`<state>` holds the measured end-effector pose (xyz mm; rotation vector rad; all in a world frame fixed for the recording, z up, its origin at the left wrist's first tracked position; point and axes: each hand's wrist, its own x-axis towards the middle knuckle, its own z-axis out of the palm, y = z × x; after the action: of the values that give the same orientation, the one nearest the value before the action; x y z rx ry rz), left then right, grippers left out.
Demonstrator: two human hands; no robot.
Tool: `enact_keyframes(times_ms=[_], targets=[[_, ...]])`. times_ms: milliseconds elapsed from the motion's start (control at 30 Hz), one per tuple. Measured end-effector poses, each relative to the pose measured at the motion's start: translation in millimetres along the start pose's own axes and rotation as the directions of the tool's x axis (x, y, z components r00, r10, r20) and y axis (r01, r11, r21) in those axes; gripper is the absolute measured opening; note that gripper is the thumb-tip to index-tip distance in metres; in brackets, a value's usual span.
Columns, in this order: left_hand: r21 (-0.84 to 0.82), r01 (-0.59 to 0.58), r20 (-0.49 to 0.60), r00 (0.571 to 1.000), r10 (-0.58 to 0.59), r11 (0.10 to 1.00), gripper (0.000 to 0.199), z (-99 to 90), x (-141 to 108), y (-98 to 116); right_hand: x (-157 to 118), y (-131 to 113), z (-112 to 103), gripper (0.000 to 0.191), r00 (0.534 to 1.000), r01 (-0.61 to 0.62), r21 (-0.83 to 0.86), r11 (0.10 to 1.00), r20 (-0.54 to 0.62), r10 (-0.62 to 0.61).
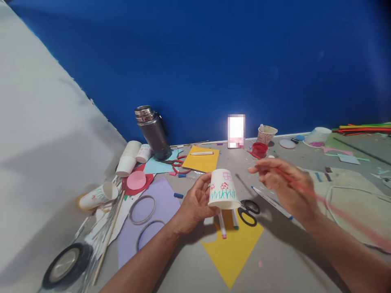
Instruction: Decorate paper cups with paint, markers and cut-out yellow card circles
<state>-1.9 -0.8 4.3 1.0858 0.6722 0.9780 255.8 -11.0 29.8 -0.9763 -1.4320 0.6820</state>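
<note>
My left hand point(197, 199) is wrapped round a white paper cup point(222, 191), holding it upside down above the table. The cup bears drawn green grass, red flowers and a pink window. To its right, my right hand point(279, 181) is raised with fingers pinched on a long thin red stick point(330, 207), which trails toward the lower right and is smeared by motion. Its exact kind cannot be made out. Beneath the cup lie a pink-ended marker point(222, 228), a green-ended marker point(235, 221), black-handled scissors point(249, 215) and yellow paper point(233, 248).
On the left are a steel flask point(152, 134), stacked paper cups point(126, 160), tape rolls point(67, 264) and purple paper point(165, 195). Behind stand a red paint pot point(259, 149), a bright phone-like screen point(236, 130) and a patterned cup point(266, 134). A cloth bag point(360, 211) lies right.
</note>
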Motion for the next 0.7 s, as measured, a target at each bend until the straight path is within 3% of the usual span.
enact_keyframes(times_ms=[67, 167, 300, 400, 567, 700], targets=[[0.011, -0.009, 0.009, 1.0, 0.008, 1.0, 0.093, 0.5, -1.2, -0.3, -5.1, 0.9, 6.8, 0.055, 0.986, 0.071, -0.158, 0.985, 0.159, -0.045], [0.028, -0.016, 0.044, 0.999, 0.015, 0.999, 0.094, 3.0, -2.5, 0.1, -10.4, 3.3, 16.5, 0.087, 0.94, 0.197, -0.252, 0.947, 0.324, -0.109], [0.067, -0.043, 0.121, 0.992, 0.035, 0.997, 0.093, 3.8, -2.5, 3.2, -11.6, 7.9, 20.0, 0.082, 0.913, 0.29, -0.28, 0.915, 0.369, -0.176], [0.208, -0.116, 0.142, 0.986, 0.087, 0.971, 0.096, -1.6, -3.5, 8.2, -8.5, 8.7, 15.9, 0.079, 0.888, 0.364, -0.334, 0.87, 0.406, -0.215], [0.553, -0.2, 0.15, 0.979, 0.139, 0.809, 0.09, -9.6, -7.3, 17.0, -3.4, 7.4, 13.1, 0.077, 0.846, 0.398, -0.433, 0.809, 0.513, -0.141], [0.677, -0.222, 0.178, 0.974, 0.138, 0.702, 0.084, -6.8, -7.1, 20.8, -1.8, 4.2, 12.6, 0.082, 0.833, 0.382, -0.403, 0.832, 0.54, -0.121]])
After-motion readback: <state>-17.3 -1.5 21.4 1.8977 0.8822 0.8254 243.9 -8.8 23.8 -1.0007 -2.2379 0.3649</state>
